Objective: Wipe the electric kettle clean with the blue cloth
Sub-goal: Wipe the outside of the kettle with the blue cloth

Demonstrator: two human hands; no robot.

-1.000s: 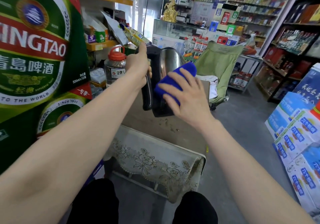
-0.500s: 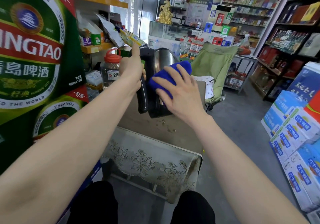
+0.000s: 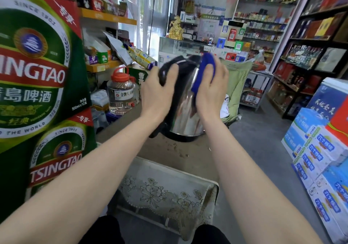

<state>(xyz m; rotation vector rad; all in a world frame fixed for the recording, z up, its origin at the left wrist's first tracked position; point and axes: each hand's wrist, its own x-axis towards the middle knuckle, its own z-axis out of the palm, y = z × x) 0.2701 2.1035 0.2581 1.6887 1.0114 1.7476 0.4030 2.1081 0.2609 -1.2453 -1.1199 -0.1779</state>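
A steel electric kettle (image 3: pixel 185 115) with a black lid and handle stands on a small brown table (image 3: pixel 190 155) in front of me. My left hand (image 3: pixel 160 94) is wrapped around the black handle at the kettle's upper left. My right hand (image 3: pixel 211 91) presses a blue cloth (image 3: pixel 203 72) against the kettle's upper right side, near the lid. The cloth runs from the lid edge down the steel wall, partly hidden under my fingers. The kettle's lower steel body and black base show between my wrists.
Stacked green beer cartons (image 3: pixel 37 85) stand close on the left. A clear jar with a red lid (image 3: pixel 121 93) sits left of the kettle. A green folding chair (image 3: pixel 237 85) stands behind it. Blue and white boxes (image 3: pixel 320 160) are piled at the right, shelves beyond.
The camera view has come closer to the kettle. My right hand has slid the cloth from the near front to the upper right side. My left hand shifted its grip on the handle.
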